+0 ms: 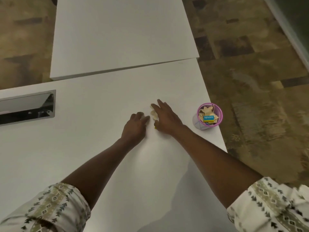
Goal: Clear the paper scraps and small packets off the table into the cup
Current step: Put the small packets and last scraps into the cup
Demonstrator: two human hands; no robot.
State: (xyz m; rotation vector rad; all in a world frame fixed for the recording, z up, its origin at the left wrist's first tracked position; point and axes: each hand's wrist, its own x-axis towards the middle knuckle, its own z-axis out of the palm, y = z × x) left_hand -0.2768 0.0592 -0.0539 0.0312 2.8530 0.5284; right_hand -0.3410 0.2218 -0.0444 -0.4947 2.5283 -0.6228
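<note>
Now the left hand (136, 124), fingers loosely curled, sits just left of the paper scraps (153, 113). Right hand (164, 120), spread flat, covers them partly. Further right, near, stands the cup (209, 117), already holding scraps.

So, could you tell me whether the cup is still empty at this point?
No, the pink-rimmed cup near the table's right edge already holds paper scraps and a small blue packet.

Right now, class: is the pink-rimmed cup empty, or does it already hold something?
Not empty. The cup stands upright near the table edge, holding paper scraps and a small blue packet.
</note>
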